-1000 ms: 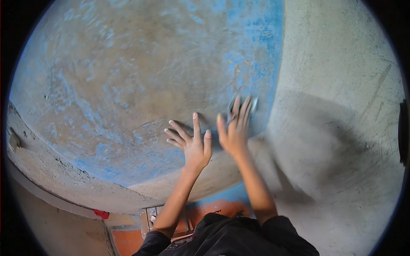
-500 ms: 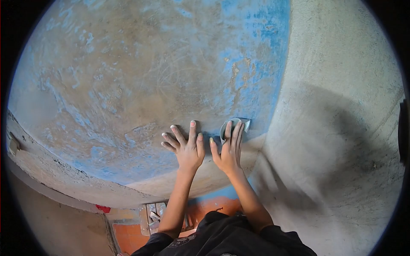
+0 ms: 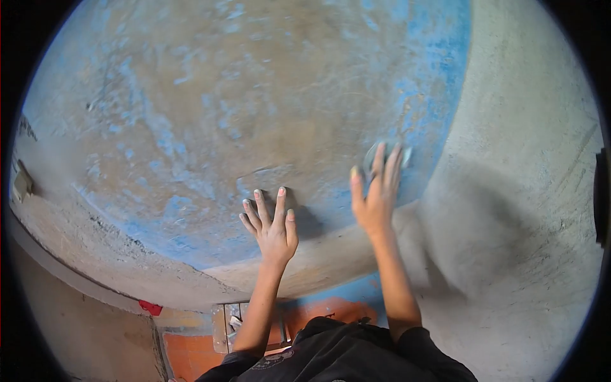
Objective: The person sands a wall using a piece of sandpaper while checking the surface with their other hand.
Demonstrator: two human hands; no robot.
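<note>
A red object (image 3: 150, 307) (small) lies near orange flooring (image 3: 189, 354).

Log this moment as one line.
right hand: pressing sheet to wall | left hand: on wall, fingers spread | red item: lower left

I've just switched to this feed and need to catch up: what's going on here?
A person has both hands up at a wall with patchy blue paint. The right hand has a thin, pale sheet under its fingers, against the wall near the blue edge. The left hand is spread beside it, holding nothing; whether its fingertips touch the wall is hard to tell. Below stands something wooden and slatted, partly hidden by the left arm.
</note>
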